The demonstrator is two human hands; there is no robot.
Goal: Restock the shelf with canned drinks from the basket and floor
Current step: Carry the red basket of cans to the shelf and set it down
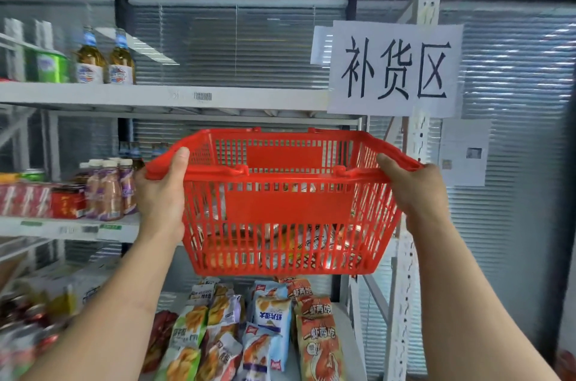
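Head view, and we start at the left of the frame: the middle shelf [71,226] carries red cans [25,200] and pale bottles [109,190], while two amber bottles [106,59] stand on the shelf above. Moving in, the left hand [160,193] clamps the left rim of the red basket [286,209], thumb hooked over the top edge. Centre frame, the basket hangs in mid-air in front of the shelving, level with the middle shelf and roughly upright, both handles folded down along its rim. It's slatted plastic, and through the slats there are shiny can-like shapes lying in the bottom, though just how many is hard to tell. Below it, snack bags [265,327] crowd the lower shelf. On to the right, the right hand [414,190] curls over the opposite rim, so the hands are well apart, one at each end. Upper right, a paper sign [396,69] is fixed to the upright. My read: this is the carry-and-position step, with no can yet picked out. Next comes setting the basket somewhere steady, which would free a hand for reaching inside.
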